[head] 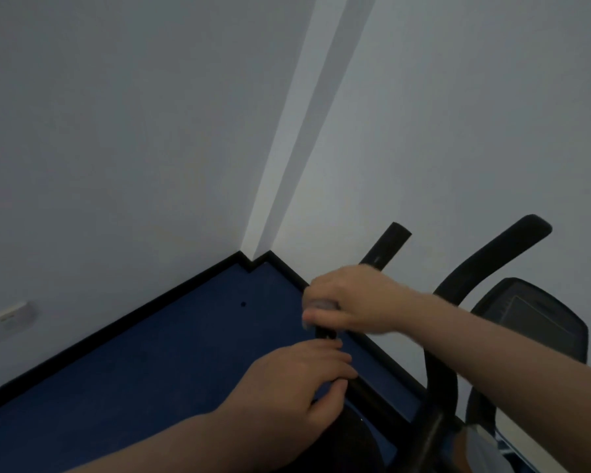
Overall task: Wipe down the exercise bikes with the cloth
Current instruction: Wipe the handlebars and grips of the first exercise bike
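Gripping the bike's stiff handlebar (pixel 372 390), left hand (pixel 297 380) clamps below, right hand (pixel 348 302) above. Cloth unseen; rigid bar takes firm rubbing.

No text, label, brand or number can be read anywhere; the dark console (pixel 539 322) of the exercise bike (pixel 437 387) shows no legible marking.

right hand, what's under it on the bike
The right hand curls around a black handlebar, which runs on below to the left hand. A greyish bit shows under the fingers; whether it is the cloth cannot be told.
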Demonstrator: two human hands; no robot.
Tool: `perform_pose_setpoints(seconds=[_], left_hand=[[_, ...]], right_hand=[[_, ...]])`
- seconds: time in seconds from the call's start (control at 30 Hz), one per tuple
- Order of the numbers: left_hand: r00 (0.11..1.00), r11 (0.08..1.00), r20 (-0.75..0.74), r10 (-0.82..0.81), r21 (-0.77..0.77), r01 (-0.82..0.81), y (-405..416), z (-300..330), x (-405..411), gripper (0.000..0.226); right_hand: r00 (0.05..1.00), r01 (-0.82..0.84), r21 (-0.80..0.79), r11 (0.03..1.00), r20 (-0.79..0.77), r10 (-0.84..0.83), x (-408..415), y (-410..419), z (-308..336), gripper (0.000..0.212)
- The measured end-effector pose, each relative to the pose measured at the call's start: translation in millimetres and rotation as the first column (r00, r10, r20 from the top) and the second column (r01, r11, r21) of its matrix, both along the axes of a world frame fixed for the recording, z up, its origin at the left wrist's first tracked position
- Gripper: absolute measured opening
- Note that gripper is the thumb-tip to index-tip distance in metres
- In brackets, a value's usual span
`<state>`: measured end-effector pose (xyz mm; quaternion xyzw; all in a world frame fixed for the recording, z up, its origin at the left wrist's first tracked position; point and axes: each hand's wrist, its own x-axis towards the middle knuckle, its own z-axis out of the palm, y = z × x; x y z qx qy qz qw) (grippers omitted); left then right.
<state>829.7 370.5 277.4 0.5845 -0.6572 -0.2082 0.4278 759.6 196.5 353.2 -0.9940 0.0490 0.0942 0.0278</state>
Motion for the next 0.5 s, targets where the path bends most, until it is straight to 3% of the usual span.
perform_pose_setpoints(seconds=[0.1, 0.17, 0.27, 0.33, 0.4, 0.5], left_hand=[[1.000, 1.000, 0.019, -0.013, 0.005, 0.013, 1.4, 0.7, 0.2, 0.037], [1.000, 1.000, 0.023, -0.011, 0.006, 0.011, 1.9, 1.6, 0.4, 0.037], [1.000, 1.000, 0.015, -0.011, -0.002, 0.011, 1.4, 4.0, 0.6, 0.039], [0.999, 1.000, 0.035, -0.028, 0.011, 0.028, 1.2, 4.5, 0.7, 0.042], [0.997, 0.999, 0.061, -0.037, 0.017, 0.036, 1.7, 2.6, 0.7, 0.041], [0.997, 0.999, 0.065, -0.040, 0.028, 0.038, 1.6, 0.9, 1.0, 0.040]], right_hand=[[0.984, 0.175, -0.212, 0.961, 0.050, -0.169, 2.4, -29.7, 18.5, 0.040], [0.984, 0.150, -0.117, 0.982, 0.110, -0.137, -3.2, -20.6, 9.9, 0.040], [0.999, 0.007, 0.085, 0.996, -0.038, -0.003, 0.5, 8.4, -9.9, 0.043], [0.988, 0.120, -0.018, 0.993, -0.091, -0.121, 12.0, -7.5, 4.0, 0.044], [0.967, 0.242, -0.195, 0.950, -0.033, -0.253, 15.8, -29.3, 14.3, 0.044], [0.984, 0.161, -0.185, 0.969, 0.101, -0.144, 2.7, -17.8, 1.1, 0.041]])
